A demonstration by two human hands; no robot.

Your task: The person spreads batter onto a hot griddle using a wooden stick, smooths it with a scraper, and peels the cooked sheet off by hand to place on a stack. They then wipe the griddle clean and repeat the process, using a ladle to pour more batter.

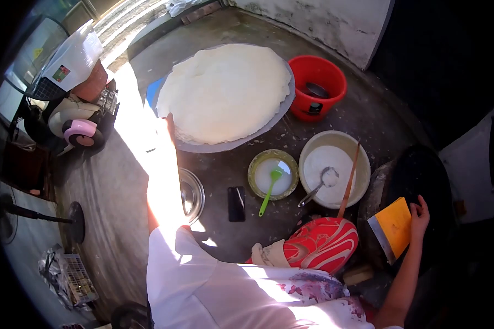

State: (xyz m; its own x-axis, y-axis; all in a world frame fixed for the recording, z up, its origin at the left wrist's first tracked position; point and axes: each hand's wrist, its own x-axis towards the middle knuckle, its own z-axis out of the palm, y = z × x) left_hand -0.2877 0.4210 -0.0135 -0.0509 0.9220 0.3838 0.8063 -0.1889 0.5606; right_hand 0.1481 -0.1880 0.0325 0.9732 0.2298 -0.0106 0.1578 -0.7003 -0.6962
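A wide, round, thin sheet of pale dough or flatbread [230, 93] covers most of a large grey round board [225, 147] on the floor. My left hand [167, 131] is at the board's near left edge, one finger by the sheet's rim; glare bleaches out the rest. On the right, my right hand [420, 218] has its fingers apart beside the upper right edge of a tilted yellow-orange flat panel [396, 222] with a grey side. Behind that panel lies a dark round surface [422, 178], mostly in shadow.
A green brush [273, 183] rests in a bowl [252, 181] of whitish liquid. A larger tub [365, 178] holds white batter, a ladle [315, 193] and a wooden stick [350, 181]. Around them are a red bucket [335, 82], a phone [236, 204], a metal basin [198, 194] and a red patterned cushion [326, 244].
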